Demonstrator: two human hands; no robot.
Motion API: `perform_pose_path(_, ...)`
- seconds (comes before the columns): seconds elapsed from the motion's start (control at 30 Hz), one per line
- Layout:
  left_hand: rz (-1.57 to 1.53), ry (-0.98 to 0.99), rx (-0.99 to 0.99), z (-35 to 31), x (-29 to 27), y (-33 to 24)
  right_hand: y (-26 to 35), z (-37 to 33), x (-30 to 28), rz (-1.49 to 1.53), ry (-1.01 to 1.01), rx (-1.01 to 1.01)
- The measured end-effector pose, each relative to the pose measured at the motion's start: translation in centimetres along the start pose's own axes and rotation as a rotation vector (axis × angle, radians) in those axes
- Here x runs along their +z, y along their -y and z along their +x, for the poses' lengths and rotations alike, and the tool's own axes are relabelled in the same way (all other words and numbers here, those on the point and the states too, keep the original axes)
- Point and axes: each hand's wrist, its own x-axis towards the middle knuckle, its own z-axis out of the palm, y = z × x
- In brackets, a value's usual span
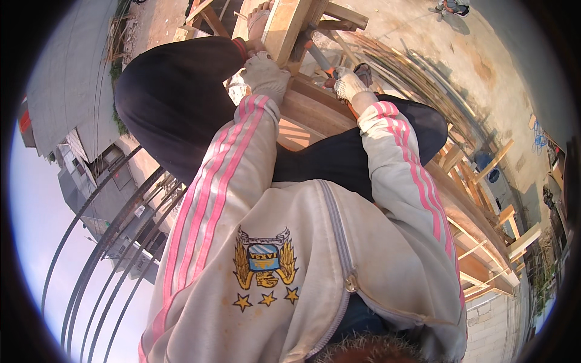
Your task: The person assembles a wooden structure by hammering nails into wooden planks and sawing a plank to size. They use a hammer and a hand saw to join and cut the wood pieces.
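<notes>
My left hand (265, 77), in a pale knitted work glove, is closed at the edge of an upright wooden beam (287, 27); its fingertips are partly hidden. To its right, my right hand (351, 84), also gloved, grips a hammer (321, 58) with a grey and orange handle. The hammer slants up and left, and its head end lies close to the beam, hard to make out. Below both hands, a wide wooden board (311, 112) runs between my bent legs. A bare foot (257, 25) rests just left of the beam.
Long poles and timber strips (417, 78) lie on the ground to the right, well below. Wooden framing (478, 254) continues at lower right, near a blue container (491, 172). Bent steel bars (112, 233) rise at left. Another person (451, 7) is far off at top right.
</notes>
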Motion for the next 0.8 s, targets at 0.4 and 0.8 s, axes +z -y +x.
perform_pose_path(0.4,-0.006,0.093,-0.034,0.1,-1.0,0.0,5.8,-5.4,-2.4,-0.092,-0.017,0.043)
perform_pose_path(0.8,-0.036,0.051,0.011,0.4,0.4,0.3,4.3,-2.1,-0.2,-0.312,-0.187,-0.076)
